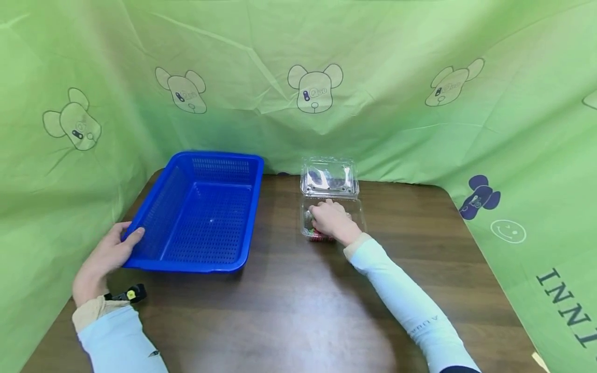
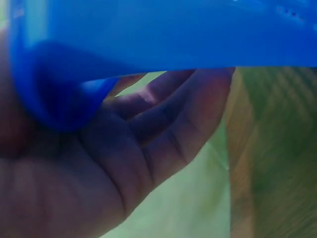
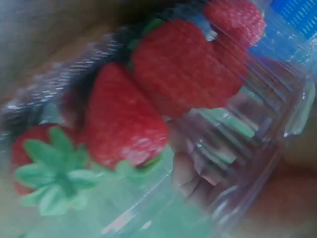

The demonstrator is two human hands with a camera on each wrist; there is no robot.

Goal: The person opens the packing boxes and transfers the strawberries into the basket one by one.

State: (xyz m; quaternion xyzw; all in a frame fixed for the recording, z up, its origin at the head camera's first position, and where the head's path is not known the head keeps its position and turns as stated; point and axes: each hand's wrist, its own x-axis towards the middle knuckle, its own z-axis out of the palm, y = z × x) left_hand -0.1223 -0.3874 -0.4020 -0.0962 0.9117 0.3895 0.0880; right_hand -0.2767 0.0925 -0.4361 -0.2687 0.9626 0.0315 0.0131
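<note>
My left hand (image 1: 112, 248) grips the near left corner of a blue plastic basket (image 1: 246, 223), thumb over the rim and fingers underneath. In the left wrist view the fingers (image 2: 183, 119) curve below the basket's blue wall (image 2: 163, 44). My right hand (image 1: 332, 220) reaches down into the base of a clear plastic clamshell box (image 1: 356, 212), its fingers bent. Red strawberries (image 1: 317, 235) lie along the box's near side. The right wrist view shows several strawberries (image 3: 124, 119) through the ridged plastic; I cannot tell whether the fingers (image 3: 185, 173) hold one.
The clamshell's lid (image 1: 328, 176) stands raised at the back, close to the green curtain (image 1: 317, 140). The basket lies to the left of the box on the brown wooden table (image 1: 289, 300). Curtain also surrounds both sides. A black strap (image 1: 132, 294) is on the left wrist.
</note>
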